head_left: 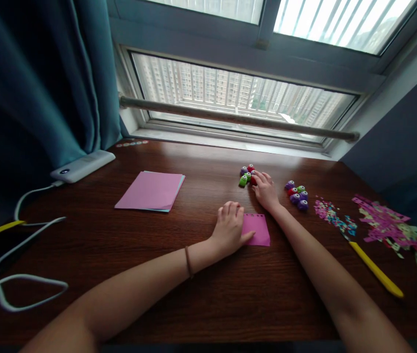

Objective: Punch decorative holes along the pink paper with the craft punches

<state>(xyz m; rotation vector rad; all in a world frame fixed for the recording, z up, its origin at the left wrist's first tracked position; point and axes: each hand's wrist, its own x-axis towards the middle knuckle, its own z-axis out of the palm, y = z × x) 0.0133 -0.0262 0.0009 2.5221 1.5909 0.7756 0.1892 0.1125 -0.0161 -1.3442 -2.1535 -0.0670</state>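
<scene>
Near the window edge of the desk (201, 304), our right hand (265, 189) closed fingers round a red punch (253, 180), risking scattering its neighbours (244, 175), while our left hand (230, 228) pressed flat, fingers loosely curled, on the pink paper (257, 229).

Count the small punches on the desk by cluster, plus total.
Cluster at the right hand: 5 punches, though the hand may hide more.
Cluster right of the hand: 5 punches.
Total: 10 visible.
</scene>
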